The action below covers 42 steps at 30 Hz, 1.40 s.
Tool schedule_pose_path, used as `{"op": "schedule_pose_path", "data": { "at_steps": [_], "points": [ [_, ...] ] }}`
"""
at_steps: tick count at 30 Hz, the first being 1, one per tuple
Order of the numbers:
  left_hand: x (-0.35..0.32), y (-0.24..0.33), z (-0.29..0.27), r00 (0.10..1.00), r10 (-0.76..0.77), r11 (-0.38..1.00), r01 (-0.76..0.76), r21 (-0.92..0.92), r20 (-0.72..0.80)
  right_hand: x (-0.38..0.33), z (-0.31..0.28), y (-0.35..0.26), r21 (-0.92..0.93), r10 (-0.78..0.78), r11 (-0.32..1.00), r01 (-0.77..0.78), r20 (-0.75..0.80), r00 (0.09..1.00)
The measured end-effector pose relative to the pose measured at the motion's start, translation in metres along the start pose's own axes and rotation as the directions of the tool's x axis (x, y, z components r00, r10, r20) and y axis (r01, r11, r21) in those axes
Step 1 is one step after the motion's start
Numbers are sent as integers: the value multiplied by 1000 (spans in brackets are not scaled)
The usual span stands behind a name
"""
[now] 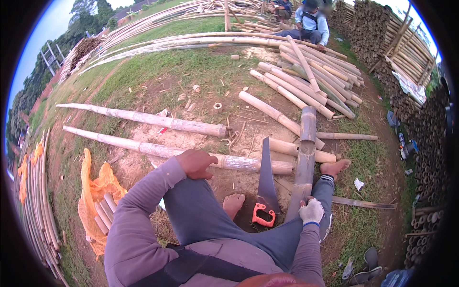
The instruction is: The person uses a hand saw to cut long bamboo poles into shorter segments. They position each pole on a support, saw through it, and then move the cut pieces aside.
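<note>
My bare left hand (pixel 195 162) rests over my bent left knee, thumb and fingers apart, holding nothing. Beneath it passes a long pale bamboo pole (pixel 229 161) lying on the ground. My right hand (pixel 311 211), in a white work glove with bare fingertips, is curled against the near edge of a thick dark bamboo pole (pixel 306 162); part of its grip is hidden. That pole slants away from me, lying across paler bamboo (pixel 277 149). Between my legs stands a handsaw (pixel 267 182) with an orange handle downward and its blade pointing away. Neither hand touches it.
Another pale pole (pixel 167 122) lies farther left. A heap of cut bamboo (pixel 311 79) fills the far right, with a seated person (pixel 311 24) behind it. An orange net sack (pixel 93 191) holds short pieces at left. Sandals (pixel 367 268) lie near right; stacked bamboo (pixel 363 28) lines the right side.
</note>
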<state>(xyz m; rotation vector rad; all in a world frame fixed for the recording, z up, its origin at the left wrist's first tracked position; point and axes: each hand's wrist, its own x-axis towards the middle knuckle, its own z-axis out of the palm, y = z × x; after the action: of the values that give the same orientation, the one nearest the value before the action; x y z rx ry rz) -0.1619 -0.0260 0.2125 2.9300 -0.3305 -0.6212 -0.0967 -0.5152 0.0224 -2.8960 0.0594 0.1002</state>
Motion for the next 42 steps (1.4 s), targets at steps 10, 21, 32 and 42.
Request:
{"op": "schedule_pose_path", "data": {
  "at_steps": [10,21,32,42],
  "points": [
    [16,14,-11,993,94,995,-95,-10,-72,1,7,8,-42,12,999,-11,6,1000],
    [8,16,-15,1000,14,1000,-14,-20,-20,-3,4,3,-98,-14,995,15,12,1000],
    [8,6,-5,993,65,998,-67,-21,-96,-2,1,1,-101,-32,994,34,23,999],
    [16,12,-9,998,43,999,-44,-16,-50,-17,-1,-68,-263,-425,845,465,198,883]
  ]
}}
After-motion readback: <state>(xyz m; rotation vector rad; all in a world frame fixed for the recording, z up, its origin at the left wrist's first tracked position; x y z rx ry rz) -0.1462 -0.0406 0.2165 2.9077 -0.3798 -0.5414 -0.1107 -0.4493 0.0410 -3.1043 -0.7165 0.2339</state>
